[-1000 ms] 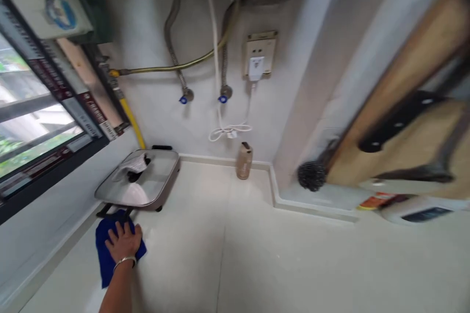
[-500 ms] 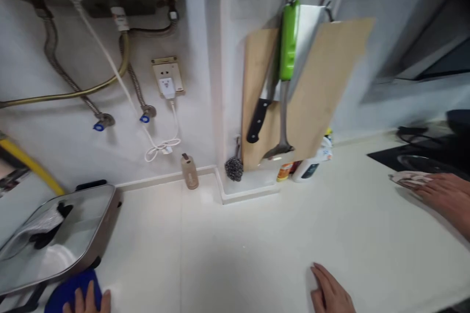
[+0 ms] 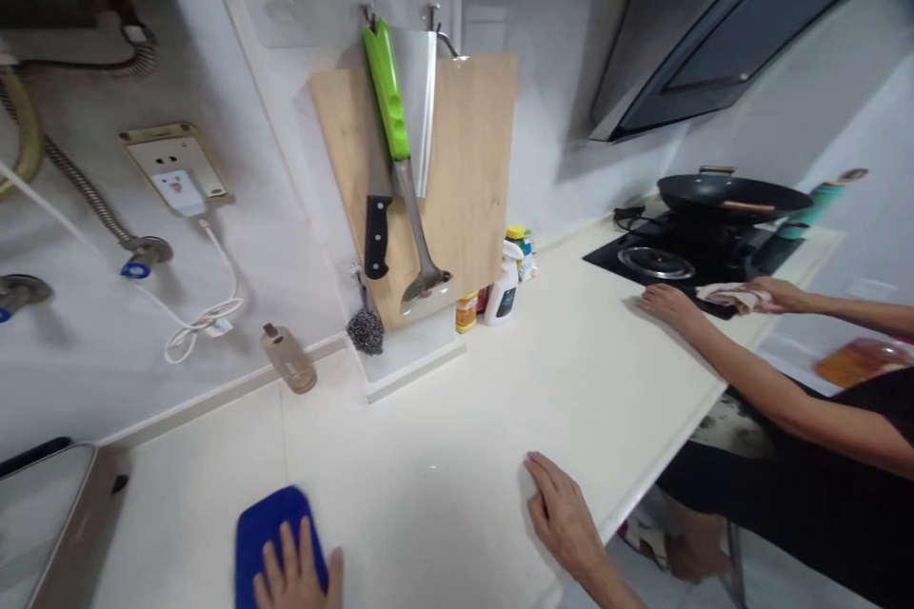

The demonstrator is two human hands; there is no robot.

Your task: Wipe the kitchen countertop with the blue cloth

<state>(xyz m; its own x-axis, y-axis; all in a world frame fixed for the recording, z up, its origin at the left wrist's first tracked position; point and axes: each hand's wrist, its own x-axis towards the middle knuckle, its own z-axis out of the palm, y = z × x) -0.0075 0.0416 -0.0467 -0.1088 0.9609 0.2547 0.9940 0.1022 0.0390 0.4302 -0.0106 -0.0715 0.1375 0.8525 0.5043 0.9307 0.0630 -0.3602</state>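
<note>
your left hand (image 3: 296,566) lay flat, fingers spread, pressing the blue cloth (image 3: 268,533) onto the white countertop (image 3: 443,428) at six o'clock. your right hand (image 3: 564,519) rested open, empty, at four o'clock, seemingly bracing you near the counter edge.

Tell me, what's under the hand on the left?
A blue cloth lies under the left hand, flat on the white counter. The hand covers part of the cloth, so that bit stays hidden.
</note>
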